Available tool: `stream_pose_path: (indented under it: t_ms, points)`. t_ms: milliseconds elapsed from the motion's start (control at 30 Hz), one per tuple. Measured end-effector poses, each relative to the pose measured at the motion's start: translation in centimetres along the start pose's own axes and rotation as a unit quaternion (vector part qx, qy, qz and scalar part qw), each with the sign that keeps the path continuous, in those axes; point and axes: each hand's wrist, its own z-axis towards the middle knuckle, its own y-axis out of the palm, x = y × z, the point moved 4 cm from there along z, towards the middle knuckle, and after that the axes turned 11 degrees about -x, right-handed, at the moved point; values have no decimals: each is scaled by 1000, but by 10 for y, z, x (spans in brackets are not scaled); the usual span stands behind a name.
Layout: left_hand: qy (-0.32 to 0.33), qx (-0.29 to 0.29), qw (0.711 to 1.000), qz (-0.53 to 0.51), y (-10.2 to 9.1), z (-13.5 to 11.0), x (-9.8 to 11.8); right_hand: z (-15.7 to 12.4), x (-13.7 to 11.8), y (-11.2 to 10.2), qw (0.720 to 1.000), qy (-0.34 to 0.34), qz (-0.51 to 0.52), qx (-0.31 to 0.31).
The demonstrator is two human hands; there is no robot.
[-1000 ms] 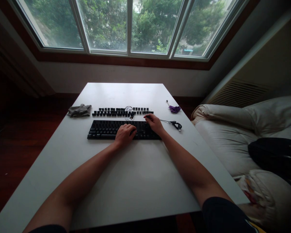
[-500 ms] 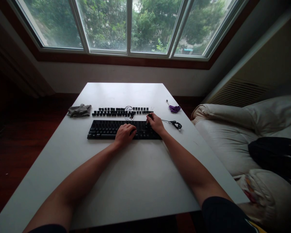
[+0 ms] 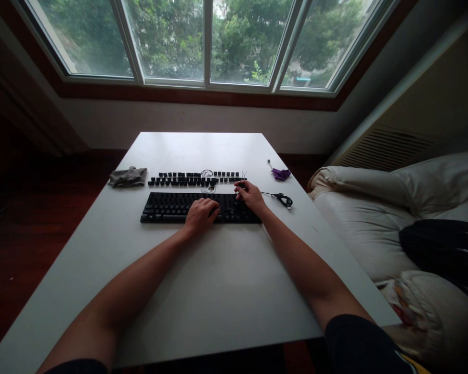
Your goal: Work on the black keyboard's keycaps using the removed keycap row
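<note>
A black computer keyboard [image 3: 166, 208] lies across the white table, with keys still seated over much of its left side. My left hand [image 3: 200, 213] rests on the middle of it, palm down, fingers lying on the keys. Over the keyboard's right end, my right hand [image 3: 251, 196] is closed on a keycap puller [image 3: 241, 185]. Its dark handle shows at the fingertips and its thin wires stick up above them. What lies under the right fingers is hidden. Just beyond the keyboard, loose black keycaps [image 3: 179, 182] stand in rows.
A ring-shaped thing [image 3: 208, 190] lies among the keycaps. On the white table [image 3: 203, 301] are a grey cloth [image 3: 128, 177] at left, a purple cloth [image 3: 281, 175] at right and a coiled black cable [image 3: 283, 200]. A pale sofa [image 3: 359, 228] stands to the right.
The right fingers have shifted slightly around the puller and spread a little. My left hand and the keyboard hold their places.
</note>
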Motion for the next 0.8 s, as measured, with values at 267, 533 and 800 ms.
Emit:
stream_pose_path:
  t_ms: [267, 533, 800]
  points:
    - [5, 1, 1000, -2, 0, 0, 0, -8, -13, -4, 993, 20, -101, 57]
    - [2, 1, 1000, -5, -1, 0, 1, -15, -36, 5, 984, -36, -170, 40]
    - [6, 0, 1000, -4, -1, 0, 1, -15, -28, -1, 982, -25, -181, 47]
